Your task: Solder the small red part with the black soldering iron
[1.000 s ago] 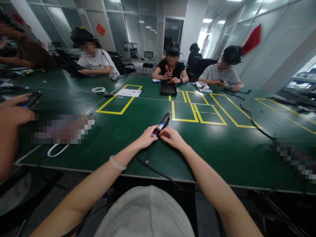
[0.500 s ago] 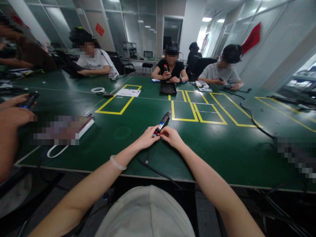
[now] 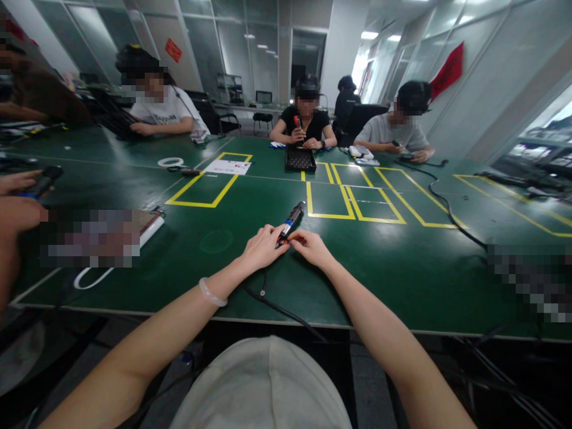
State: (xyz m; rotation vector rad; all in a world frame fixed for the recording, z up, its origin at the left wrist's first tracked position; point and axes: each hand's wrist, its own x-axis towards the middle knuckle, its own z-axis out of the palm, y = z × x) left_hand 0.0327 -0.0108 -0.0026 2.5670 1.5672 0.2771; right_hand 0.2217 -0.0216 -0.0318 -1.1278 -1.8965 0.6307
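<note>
A black electric screwdriver (image 3: pixel 294 218) with a blue-and-white label lies slanted over the green table, its tip pointing away and to the right. My left hand (image 3: pixel 263 247) is wrapped around its rear part. Close against that rear end, my right hand (image 3: pixel 314 248) has thumb and fingers pinched together beside a small red-orange part. Whether the right fingers grip this part or the tool's end is hidden. Below the hands a black cable (image 3: pixel 286 313) runs over the table edge.
Yellow tape rectangles (image 3: pixel 330 216) mark the green table (image 3: pixel 250 292). A white sheet (image 3: pixel 227 167) and a roll of white tape (image 3: pixel 170 162) lie to the left. Across the table, a person works over a black tray (image 3: pixel 300 159). At far left are a co-worker's hands (image 3: pixel 22 208).
The camera view has turned slightly, so the surroundings sit a little further left. Both hands stay at the screwdriver, with only slight finger movement.
</note>
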